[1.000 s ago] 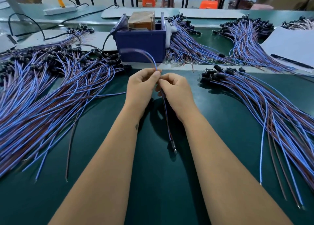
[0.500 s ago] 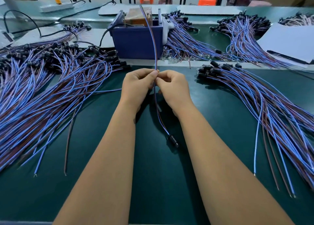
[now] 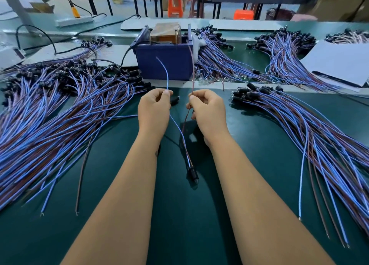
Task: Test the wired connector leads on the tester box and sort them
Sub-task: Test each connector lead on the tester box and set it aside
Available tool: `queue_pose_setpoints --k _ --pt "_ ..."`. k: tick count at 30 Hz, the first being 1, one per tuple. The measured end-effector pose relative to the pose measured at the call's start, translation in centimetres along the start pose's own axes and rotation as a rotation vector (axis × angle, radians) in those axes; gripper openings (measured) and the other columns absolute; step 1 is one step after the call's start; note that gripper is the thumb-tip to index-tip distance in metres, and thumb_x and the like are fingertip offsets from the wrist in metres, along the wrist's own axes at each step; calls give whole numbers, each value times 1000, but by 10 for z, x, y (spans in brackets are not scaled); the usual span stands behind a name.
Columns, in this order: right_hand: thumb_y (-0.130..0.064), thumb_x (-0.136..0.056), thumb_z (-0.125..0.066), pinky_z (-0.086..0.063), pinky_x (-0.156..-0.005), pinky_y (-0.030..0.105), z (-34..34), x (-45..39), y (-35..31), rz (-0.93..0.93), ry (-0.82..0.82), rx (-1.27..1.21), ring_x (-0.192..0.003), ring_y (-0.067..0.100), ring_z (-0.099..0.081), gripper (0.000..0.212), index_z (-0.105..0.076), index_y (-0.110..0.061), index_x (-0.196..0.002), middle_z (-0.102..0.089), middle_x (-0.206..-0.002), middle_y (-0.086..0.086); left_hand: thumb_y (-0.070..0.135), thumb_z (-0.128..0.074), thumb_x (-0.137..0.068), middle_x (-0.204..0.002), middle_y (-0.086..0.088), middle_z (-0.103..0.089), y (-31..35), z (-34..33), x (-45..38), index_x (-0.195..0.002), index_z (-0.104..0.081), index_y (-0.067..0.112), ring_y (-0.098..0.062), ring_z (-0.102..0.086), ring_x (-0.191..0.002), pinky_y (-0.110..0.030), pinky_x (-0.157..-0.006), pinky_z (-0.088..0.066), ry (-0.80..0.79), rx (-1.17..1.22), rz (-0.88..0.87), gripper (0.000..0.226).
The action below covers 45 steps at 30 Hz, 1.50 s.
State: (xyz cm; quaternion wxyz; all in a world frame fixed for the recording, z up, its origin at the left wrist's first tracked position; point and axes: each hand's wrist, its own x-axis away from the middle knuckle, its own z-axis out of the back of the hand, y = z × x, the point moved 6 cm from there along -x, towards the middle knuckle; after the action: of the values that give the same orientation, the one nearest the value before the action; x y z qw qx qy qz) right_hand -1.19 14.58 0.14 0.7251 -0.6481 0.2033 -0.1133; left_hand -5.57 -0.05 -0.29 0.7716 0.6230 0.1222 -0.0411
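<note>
A blue plastic box [image 3: 165, 61] stands at the back of the green table [image 3: 179, 214], with a brown block [image 3: 165, 32] inside it and a black cable [image 3: 127, 53] running to its left side. Nothing lies between the box and the hands. Left of the arms a large fan of thin blue and brown wires [image 3: 50, 124] spreads over the table, their black plugs bunched at the far end. On the right lies a second fan [image 3: 319, 144], and behind the box two more bundles [image 3: 219, 64] and [image 3: 283, 48]. A white sheet [image 3: 339, 62] sits at the far right, a white power strip [image 3: 73, 20] at the far left.

Two hands work one lead. The left hand [image 3: 154, 112] pinches its blue wire [image 3: 166, 72], whose free end curves up in front of the box. The right hand [image 3: 207, 112] pinches its brown wire [image 3: 192, 70], which rises straight toward the box's right edge. The two wires are parted above and join below the hands at a small black plug [image 3: 192, 173] hanging between the forearms, just above the table
</note>
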Motion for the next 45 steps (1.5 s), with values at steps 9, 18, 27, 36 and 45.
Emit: queue_pose_setpoints --k 9,18,27,36,45 --pt "-13 -94 -58 -49 -70 34 -2 0 -4 15 -8 -7 -66 12 -55 13 -64 -23 -87 -63 -69 -2 25 -50 -100 -59 13 -50 10 6 -2 -96 -68 27 -4 -42 -55 -22 -58 -36 32 -69 -122 18" --pt "-15 -95 -58 -47 -67 32 -8 0 -2 -3 -52 32 -67 12 -53 11 -66 -21 -92 -64 -71 0 22 -50 -100 -58 12 -47 20 14 -1 -102 -70 24 -3 -37 -51 -13 -50 -32 117 18 -204 20" --pt "-13 -93 -59 -48 -68 30 -8 -2 1 -3 -56 52 -69 11 -55 13 -69 -21 -90 -65 -74 1 20 -51 -97 -52 17 -47 30 22 2 -91 -69 29 -2 -38 -47 -11 -49 -30 192 51 -246 21" --pt "-11 -92 -59 -51 -73 32 -8 -4 3 12 -58 79 -70 10 -59 15 -70 -19 -88 -64 -69 -5 24 -52 -96 -61 8 -56 15 17 -4 -78 -63 38 -10 -50 -61 -25 -62 -43 107 -50 -151 26" --pt "-11 -92 -58 -46 -67 25 -8 -4 4 18 -72 101 -64 7 -54 17 -70 -21 -86 -63 -67 -9 23 -50 -97 -62 11 -56 6 20 -9 -90 -69 23 -3 -46 -56 -15 -56 -38 136 -78 -66 21"
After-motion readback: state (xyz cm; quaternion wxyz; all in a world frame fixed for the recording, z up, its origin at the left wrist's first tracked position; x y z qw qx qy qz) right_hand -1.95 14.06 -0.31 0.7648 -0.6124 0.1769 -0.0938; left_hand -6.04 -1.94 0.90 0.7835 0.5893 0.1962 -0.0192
